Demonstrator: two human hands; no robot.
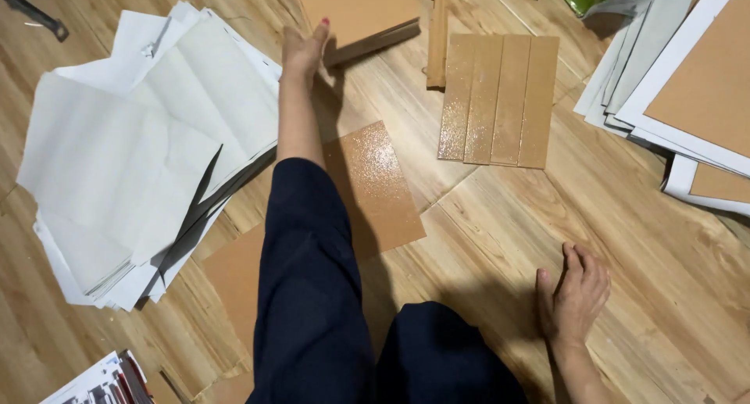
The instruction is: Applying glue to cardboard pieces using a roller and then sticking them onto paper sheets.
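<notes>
Wooden floor strewn with paper and brown boards.
Your left hand (303, 52) grips a brown board (355, 13) at top centre; your right hand (576, 294) rests open on the floor (625, 240), lower right.

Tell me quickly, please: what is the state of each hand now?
Left hand: stretched forward, fingers on the edge of a brown board; a firm grip cannot be told.
Right hand: open, flat on the wooden floor, holding nothing.

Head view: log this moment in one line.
left hand: touching brown board stack | right hand: flat on wooden floor | glittered strips: side by side
</notes>
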